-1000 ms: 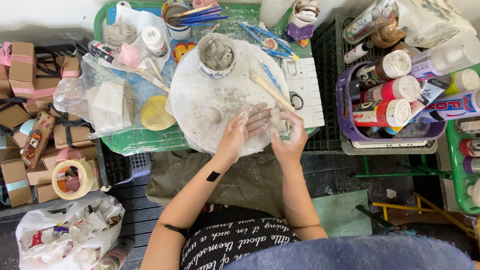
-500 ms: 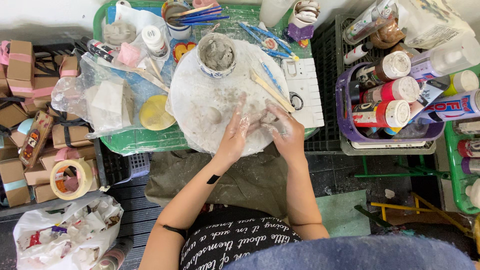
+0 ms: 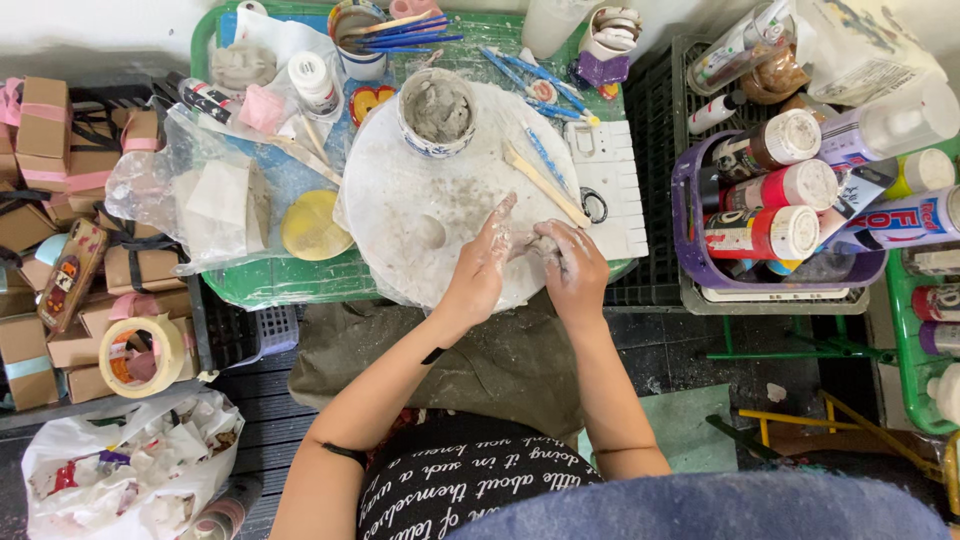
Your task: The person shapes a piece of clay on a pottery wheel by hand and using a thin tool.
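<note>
One head-worn view looks steeply down, close above the worktable (image 3: pixel 300 285).
</note>
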